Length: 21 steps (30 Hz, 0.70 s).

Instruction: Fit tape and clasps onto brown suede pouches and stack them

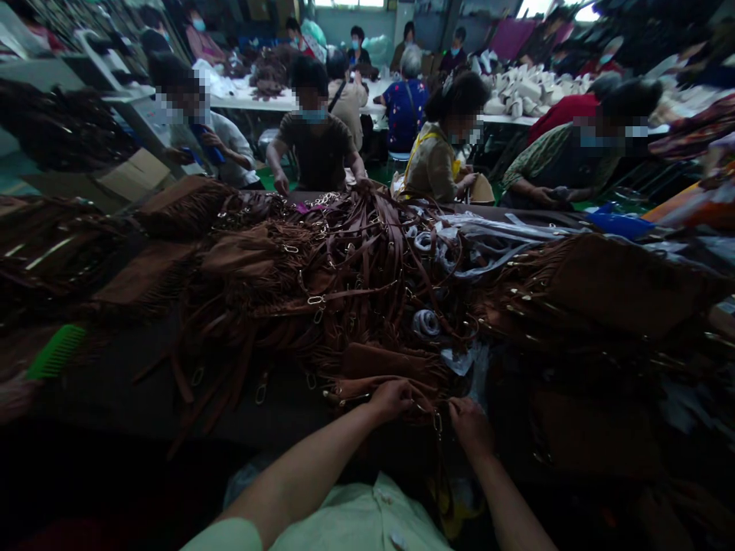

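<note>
A brown fringed bag [373, 386] lies at the near edge of the dark table, just in front of me. My left hand [393, 401] is closed on the bag's near edge. Close beside it on the right, my right hand [469, 425] has its fingers pressed together at a strap end by the bag's right corner. A metal clasp [438, 422] hangs between the two hands. Behind the bag is a heap of brown straps [367, 268] with metal clasps.
Brown fringed bags [625, 283] are piled at the right, and more [246, 256] at the left. At the far left a person's hand [14, 398] holds a green comb [57, 350]. White wrapping strips [499, 229] lie behind. Several people sit across the table [230, 375].
</note>
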### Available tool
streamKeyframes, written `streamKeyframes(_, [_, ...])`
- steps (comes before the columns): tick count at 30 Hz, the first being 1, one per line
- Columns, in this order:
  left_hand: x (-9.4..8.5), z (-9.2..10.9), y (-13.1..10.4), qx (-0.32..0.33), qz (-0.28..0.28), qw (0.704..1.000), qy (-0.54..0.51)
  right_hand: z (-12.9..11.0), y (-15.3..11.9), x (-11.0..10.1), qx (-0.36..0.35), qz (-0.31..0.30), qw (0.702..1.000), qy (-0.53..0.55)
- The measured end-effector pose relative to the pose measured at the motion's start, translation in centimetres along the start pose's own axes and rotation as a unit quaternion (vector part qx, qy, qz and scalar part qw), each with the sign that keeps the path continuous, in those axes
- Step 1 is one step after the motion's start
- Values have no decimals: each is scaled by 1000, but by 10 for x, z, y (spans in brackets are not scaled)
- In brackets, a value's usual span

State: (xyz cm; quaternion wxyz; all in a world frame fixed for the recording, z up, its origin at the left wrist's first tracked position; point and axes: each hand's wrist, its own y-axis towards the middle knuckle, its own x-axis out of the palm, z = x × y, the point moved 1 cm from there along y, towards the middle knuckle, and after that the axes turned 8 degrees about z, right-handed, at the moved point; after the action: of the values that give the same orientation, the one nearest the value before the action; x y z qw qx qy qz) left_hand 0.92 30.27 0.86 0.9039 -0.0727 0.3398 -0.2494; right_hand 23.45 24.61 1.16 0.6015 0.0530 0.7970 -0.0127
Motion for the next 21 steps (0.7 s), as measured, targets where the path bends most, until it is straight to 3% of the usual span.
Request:
streamKeyframes(3, [0,0,-1,-5,7,1000,7,5,-1,1,-13,-5,1000,-22])
streamKeyframes(6, [0,0,-1,-3,9,1000,2,-3,10,-11,-23,39,999,-1])
streamKeyframes(9, [1,-2,-1,-3,12,1000,-2,-34,34,-14,-57,49,997,29])
streamKeyframes(15, [4,-5,3,8,3,1000,-5,-101,83,16,-125,-12,992,4])
streamKeyframes(18, [3,-5,4,12,4,1000,-14,-106,86,16,-122,-20,992,-9])
streamKeyframes(21, [1,-3,4,28,-4,999,-35,-96,69,-2,-88,-16,996,29])
